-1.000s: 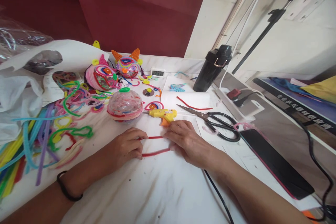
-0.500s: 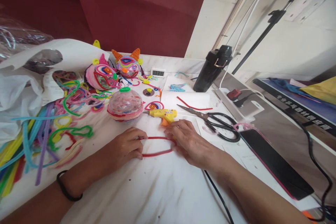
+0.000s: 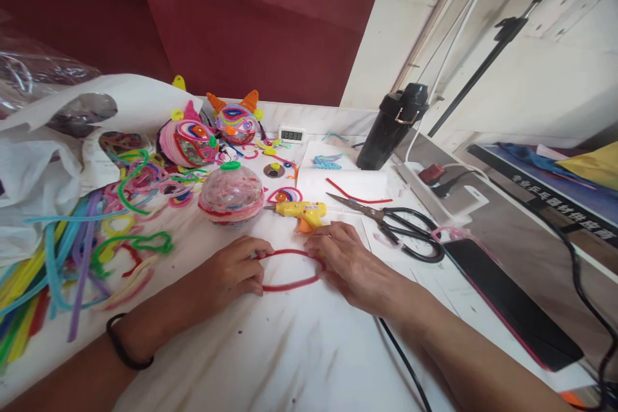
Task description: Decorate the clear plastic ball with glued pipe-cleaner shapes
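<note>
A red pipe cleaner (image 3: 290, 287), bent into a pointed oval, lies low over the white marbled table between my hands. My left hand (image 3: 236, 268) is closed on its left end, thumb and fingers pinching the two strands. On the other side, my right hand (image 3: 342, 264) grips the loop's right end, its fingertips partly hidden behind the hand. Just beyond the loop rests a yellow glue gun (image 3: 302, 210) with an orange trigger. Left of it sits a clear ball (image 3: 232, 193) with a green top and red and pink bands round its lower part.
Black-handled scissors (image 3: 405, 228) and a phone (image 3: 512, 302) lie to the right, with a black bottle (image 3: 392, 127) behind. Colourful pipe cleaners (image 3: 82, 257) are heaped on the left. Two decorated balls (image 3: 188, 141) stand at the back near a small digital timer (image 3: 291, 135).
The red loop has become rounder, its upper and lower strands bowing outward more. Both hands stay almost in place.
</note>
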`<state>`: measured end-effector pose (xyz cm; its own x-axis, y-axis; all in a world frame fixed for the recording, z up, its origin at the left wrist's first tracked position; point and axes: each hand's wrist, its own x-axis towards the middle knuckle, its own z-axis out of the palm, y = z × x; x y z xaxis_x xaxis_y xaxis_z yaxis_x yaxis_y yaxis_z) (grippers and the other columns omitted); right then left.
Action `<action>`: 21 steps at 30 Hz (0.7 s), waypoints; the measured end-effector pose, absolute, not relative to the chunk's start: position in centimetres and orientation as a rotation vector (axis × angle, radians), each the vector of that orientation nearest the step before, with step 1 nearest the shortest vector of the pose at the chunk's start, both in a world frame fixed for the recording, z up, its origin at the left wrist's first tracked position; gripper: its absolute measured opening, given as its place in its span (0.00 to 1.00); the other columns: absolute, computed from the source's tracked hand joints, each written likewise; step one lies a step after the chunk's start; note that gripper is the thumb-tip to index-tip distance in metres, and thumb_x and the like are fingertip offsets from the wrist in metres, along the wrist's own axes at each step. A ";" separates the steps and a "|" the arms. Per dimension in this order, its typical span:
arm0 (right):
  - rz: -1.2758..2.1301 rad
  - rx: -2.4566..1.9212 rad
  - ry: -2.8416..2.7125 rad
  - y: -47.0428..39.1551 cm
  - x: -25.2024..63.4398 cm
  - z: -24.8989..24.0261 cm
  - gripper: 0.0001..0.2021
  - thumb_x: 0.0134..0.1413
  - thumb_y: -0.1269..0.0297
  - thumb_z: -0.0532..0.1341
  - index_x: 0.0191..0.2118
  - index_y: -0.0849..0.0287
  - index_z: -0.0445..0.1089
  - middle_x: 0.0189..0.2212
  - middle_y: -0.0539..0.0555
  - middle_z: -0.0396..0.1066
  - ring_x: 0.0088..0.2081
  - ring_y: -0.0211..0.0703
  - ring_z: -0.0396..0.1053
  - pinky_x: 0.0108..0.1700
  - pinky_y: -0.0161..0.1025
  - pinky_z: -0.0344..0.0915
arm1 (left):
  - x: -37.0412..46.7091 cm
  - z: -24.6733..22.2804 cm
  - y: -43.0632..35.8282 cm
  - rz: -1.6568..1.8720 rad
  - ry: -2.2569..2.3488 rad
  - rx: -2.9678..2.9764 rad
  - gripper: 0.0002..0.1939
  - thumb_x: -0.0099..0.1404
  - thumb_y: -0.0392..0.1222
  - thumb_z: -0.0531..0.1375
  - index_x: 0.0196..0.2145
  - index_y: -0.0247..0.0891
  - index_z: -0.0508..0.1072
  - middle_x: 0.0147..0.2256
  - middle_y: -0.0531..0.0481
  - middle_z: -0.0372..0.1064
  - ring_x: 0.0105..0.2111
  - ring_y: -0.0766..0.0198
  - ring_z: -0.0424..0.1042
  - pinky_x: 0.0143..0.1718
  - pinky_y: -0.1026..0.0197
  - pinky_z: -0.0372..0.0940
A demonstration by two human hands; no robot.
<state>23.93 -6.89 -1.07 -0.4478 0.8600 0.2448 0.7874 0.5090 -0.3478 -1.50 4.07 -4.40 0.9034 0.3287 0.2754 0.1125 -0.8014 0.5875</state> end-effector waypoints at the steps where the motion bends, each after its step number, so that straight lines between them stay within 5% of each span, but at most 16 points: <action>1: 0.262 -1.362 -2.363 -6.9 23.9 -1.0 0.20 0.52 0.83 0.53 0.50 0.61 0.56 0.51 0.63 0.66 0.54 0.54 0.59 0.54 0.56 0.55 | -1.5 -4.5 4.1 0.492 0.315 2.482 0.13 0.70 0.36 0.54 0.27 0.38 0.70 0.50 0.48 0.65 0.46 0.61 0.67 0.48 0.63 0.63; 13: 0.251 -1.422 -2.390 -6.4 23.6 -1.5 0.27 0.53 0.82 0.53 0.60 0.66 0.57 0.47 0.64 0.69 0.52 0.54 0.60 0.55 0.55 0.54 | -1.2 -4.0 4.3 0.510 0.250 2.523 0.13 0.70 0.35 0.54 0.27 0.38 0.71 0.48 0.47 0.68 0.47 0.60 0.67 0.48 0.63 0.62; 21: 0.334 -1.602 -2.539 -6.1 22.6 -0.1 0.29 0.45 0.84 0.55 0.56 0.62 0.66 0.50 0.60 0.68 0.52 0.54 0.58 0.57 0.57 0.49 | -1.1 -3.2 4.3 0.441 0.255 2.555 0.12 0.68 0.32 0.55 0.26 0.37 0.71 0.47 0.47 0.69 0.46 0.61 0.67 0.47 0.63 0.62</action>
